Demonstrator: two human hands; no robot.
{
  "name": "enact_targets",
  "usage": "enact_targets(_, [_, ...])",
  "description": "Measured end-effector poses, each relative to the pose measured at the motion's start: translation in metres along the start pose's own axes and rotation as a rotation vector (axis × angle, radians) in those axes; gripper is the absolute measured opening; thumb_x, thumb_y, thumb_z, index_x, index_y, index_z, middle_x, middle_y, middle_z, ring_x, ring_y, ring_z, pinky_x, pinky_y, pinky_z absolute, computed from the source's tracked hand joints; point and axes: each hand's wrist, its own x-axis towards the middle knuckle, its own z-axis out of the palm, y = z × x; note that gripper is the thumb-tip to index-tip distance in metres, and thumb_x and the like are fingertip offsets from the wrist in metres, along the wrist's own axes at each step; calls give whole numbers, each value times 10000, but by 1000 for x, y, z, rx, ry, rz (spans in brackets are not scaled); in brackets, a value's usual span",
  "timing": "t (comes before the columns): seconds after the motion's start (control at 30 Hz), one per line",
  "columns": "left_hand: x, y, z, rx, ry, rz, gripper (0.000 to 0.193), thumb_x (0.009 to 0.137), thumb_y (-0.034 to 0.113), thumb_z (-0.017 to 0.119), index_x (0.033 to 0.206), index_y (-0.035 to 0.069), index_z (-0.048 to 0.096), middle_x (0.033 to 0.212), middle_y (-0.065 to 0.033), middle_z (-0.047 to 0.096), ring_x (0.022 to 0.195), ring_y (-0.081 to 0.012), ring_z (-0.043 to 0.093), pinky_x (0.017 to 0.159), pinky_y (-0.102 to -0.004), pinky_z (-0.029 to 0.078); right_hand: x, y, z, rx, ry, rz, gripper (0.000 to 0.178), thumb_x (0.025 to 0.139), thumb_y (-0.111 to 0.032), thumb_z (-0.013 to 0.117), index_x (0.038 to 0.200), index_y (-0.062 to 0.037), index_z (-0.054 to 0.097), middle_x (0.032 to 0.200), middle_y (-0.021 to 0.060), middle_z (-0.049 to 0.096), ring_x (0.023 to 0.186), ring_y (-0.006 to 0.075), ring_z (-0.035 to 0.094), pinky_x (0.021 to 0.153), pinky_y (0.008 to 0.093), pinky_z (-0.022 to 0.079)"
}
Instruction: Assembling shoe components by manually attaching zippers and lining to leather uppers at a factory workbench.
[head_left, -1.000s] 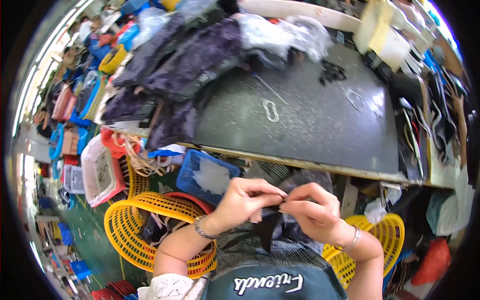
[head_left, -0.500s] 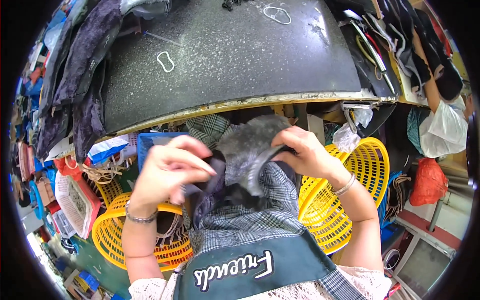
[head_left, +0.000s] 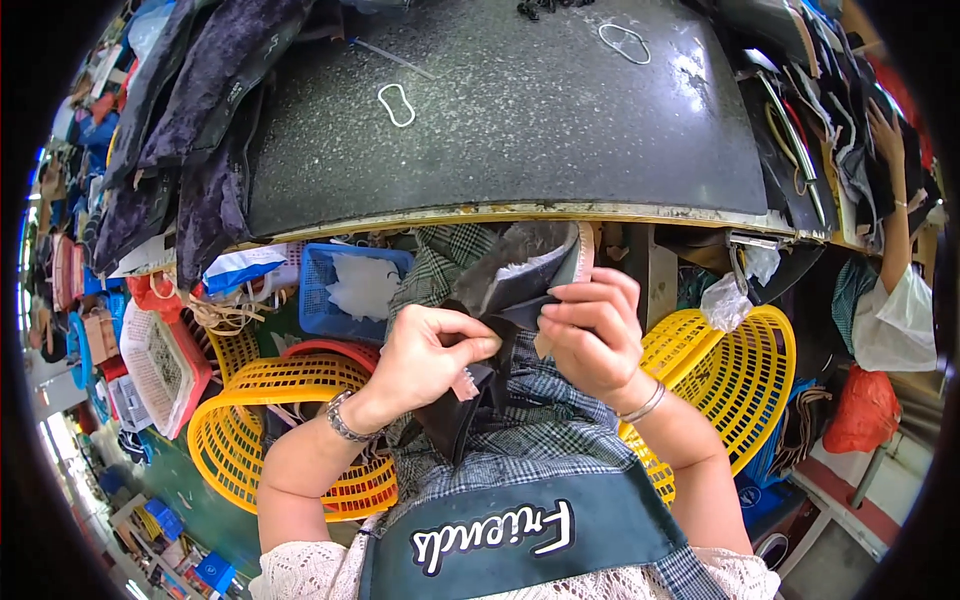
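Hands drawn closer together, left hand [head_left: 425, 355] and right hand [head_left: 590, 335] each pinching dark fabric piece [head_left: 500, 300], wrists bent.

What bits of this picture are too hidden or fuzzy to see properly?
Head view:
- Dark fuzzy-lined piece: its middle is covered by the left hand and right hand, so its full shape is unclear.
- Fingertips of both hands: tucked into the piece's folds.
- Yellow basket: its contents are behind the right forearm.
- Another person's hand at the right rim: the body is cut off by the picture's edge.
- Small loops on the black table: too small to identify.
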Motion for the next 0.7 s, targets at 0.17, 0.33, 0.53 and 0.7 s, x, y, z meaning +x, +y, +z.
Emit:
enact_targets(0.17, [-6,-9,3,-17,77,80,94,867,0,636,892,-74,689,795,-102,685,513,-177,669,427,-247,508,10,-8,-6,175,-290,277,432,642,-292,831,920,-49,608,791,20,645,794,220,646,901,412,480])
enact_targets(0.33, [-12,-11,11,174,94,340,81,834,-55,623,858,-54,700,795,-114,667,474,-209,660,430,-253,507,24,-4,-9,168,-464,456,313,717,-172,798,959,-57,635,813,2,675,788,185,629,864,365,408])
enact_targets(0.53, [-5,-16,-11,535,455,928,158,723,-48,741,856,36,728,1100,-113,606,988,-205,575,795,-303,509,39,-6,15,181,-367,153,119,778,-24,661,877,-88,643,923,30,698,1022,208,637,1038,433,350])
enact_targets(0.7, [-11,-31,-27,97,432,817,169,786,-109,677,900,7,724,952,-122,681,799,-149,650,675,-240,527,56,-4,13,468,-619,415,128,695,18,740,778,-14,649,684,50,652,745,216,617,737,335,474])
